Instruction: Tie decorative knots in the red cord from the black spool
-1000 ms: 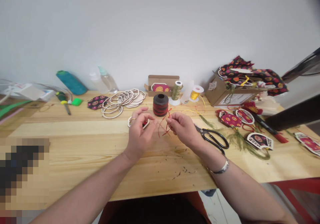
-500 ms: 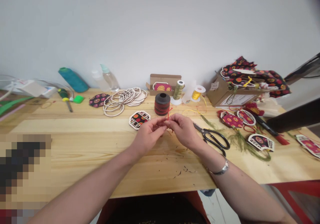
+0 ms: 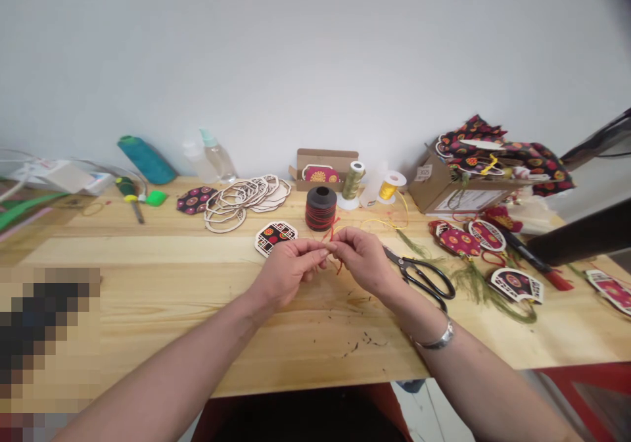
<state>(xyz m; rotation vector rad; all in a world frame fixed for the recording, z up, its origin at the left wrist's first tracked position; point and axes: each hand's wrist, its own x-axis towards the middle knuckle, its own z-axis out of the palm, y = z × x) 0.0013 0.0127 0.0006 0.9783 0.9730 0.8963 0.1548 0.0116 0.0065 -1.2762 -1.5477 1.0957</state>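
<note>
"Pale grey wall (image 3: 296, 60) across the upper frame; light wooden table (image 3: 148, 310) under it, side to side. What's crowding the back?"

"Centre: dark spool wound with red thread (image 3: 320, 217), just beyond the fingertips. Behind it, a small open carton (image 3: 328, 158), an olive thread cone (image 3: 351, 184), a yellow reel (image 3: 389, 189). Left of centre: pale cut-out frames (image 3: 231, 215), overlapping. Farther left: teal cone (image 3: 146, 160), tilted, and screwdriver (image 3: 131, 198)."

"Hands?"

"Meeting mid-frame. Right hand (image 3: 359, 258): thumb and forefinger pinched on red cord (image 3: 339, 268), strands showing above and below. Left hand (image 3: 286, 271): thumb and forefinger pressed together, tips up against the right's. Whether it grips cord too, I can't tell; too small there."

"What's in the way?"

"Patterned plaque (image 3: 271, 233), lower part hidden by the left hand. Black-handled scissors (image 3: 417, 273) just beside the right wrist. Right side tightest: tasselled pendants (image 3: 458, 239), cardboard box (image 3: 428, 195) heaped with patterned cloth (image 3: 537, 162), thick black bar (image 3: 582, 228) slanting in from the frame edge."

"Edges, room?"

"Table's front edge crosses the lower frame; both forearms pass over it. Plain board spreads from the left forearm up toward the frames. Another stretch between the forearms, dotted with dark scraps (image 3: 351, 348)."
</note>
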